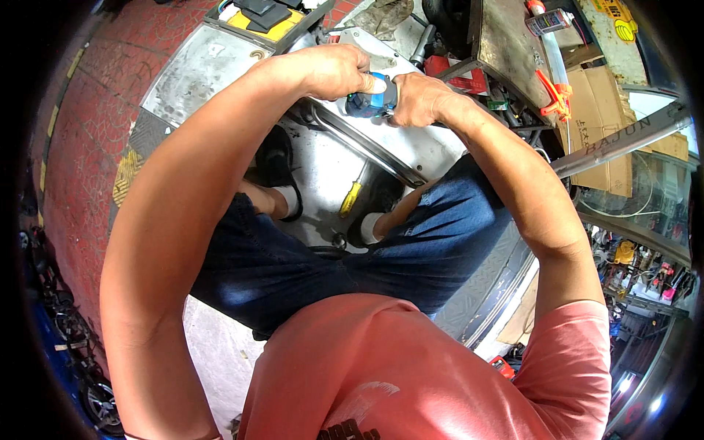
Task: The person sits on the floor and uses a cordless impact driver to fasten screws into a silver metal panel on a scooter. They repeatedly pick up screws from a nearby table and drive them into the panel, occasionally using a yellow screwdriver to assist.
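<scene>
Out in front of me, both hands are closed on a compact blue-and-black power tool (372, 101). My left hand (334, 72) holds its left side, the thumb lying over the top. From the right, my right hand (416, 100) wraps round it, most of its fingers hidden underneath. The tool's working end is out of sight. Just below the hands a shiny metal bar (370, 152) slants across a pale metal surface (433, 147). A yellow-handled screwdriver (352, 196) lies between my feet.
An open box with yellow and black parts (268, 22) stands at the upper left. To the right are a red box (463, 75), an orange caulking gun (555, 97), a spray can (550, 22), cardboard (598, 121) and a long metal tube (623, 141). Red paving (84, 125) lies left.
</scene>
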A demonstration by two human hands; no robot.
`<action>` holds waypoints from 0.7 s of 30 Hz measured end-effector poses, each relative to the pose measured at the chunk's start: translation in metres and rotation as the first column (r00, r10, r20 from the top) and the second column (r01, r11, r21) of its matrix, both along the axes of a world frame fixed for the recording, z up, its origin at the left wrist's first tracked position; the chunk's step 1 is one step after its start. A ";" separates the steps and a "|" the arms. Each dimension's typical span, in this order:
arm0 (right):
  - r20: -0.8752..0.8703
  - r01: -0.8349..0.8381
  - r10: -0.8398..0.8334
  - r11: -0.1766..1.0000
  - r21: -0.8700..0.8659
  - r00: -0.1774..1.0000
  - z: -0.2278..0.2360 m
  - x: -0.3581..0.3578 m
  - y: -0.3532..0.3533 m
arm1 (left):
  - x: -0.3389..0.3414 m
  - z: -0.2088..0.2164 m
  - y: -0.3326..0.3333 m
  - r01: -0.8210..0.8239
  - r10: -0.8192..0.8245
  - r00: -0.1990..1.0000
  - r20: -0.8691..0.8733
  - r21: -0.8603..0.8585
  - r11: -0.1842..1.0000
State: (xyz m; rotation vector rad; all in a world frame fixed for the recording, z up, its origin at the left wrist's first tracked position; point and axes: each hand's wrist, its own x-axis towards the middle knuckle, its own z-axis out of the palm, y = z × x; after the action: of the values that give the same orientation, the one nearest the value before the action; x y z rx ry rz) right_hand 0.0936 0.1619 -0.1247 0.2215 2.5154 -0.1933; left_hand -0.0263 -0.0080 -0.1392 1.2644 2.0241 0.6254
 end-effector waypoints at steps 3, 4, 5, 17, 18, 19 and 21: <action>0.068 0.016 -0.014 1.000 -0.025 0.998 0.006 -0.002 -0.002 | 0.000 0.002 -0.001 -0.013 0.015 0.999 0.050 -0.051 0.999; 0.069 0.015 -0.013 1.000 -0.023 0.998 0.008 -0.002 -0.003 | 0.000 0.003 -0.002 -0.013 0.015 0.999 0.049 -0.052 0.999; 0.070 0.013 -0.012 1.000 -0.022 0.997 0.009 -0.002 -0.004 | 0.000 0.003 -0.002 -0.013 0.015 0.999 0.048 -0.052 0.999; 0.054 -0.031 0.032 0.999 -0.003 0.998 0.006 0.001 0.002 | 0.001 0.006 0.001 -0.017 0.026 0.992 0.122 -0.074 0.997; 0.043 -0.013 0.013 1.000 0.011 0.999 0.008 0.000 0.000 | 0.000 0.009 -0.001 -0.016 0.023 0.996 0.087 -0.081 0.997; 0.057 -0.015 0.011 0.998 0.067 0.998 0.016 -0.001 -0.006 | 0.000 0.013 -0.002 -0.004 0.011 0.995 0.097 -0.074 0.997; 0.038 -0.011 0.008 0.997 0.079 0.999 0.019 -0.003 -0.003 | -0.003 0.017 0.001 0.006 -0.001 0.999 0.053 -0.091 0.996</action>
State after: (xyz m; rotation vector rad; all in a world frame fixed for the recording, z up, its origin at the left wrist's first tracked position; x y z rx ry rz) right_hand 0.0909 0.1593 -0.1053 0.2423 2.4882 -0.0849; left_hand -0.0292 -0.0067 -0.1220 1.1854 1.9836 0.5535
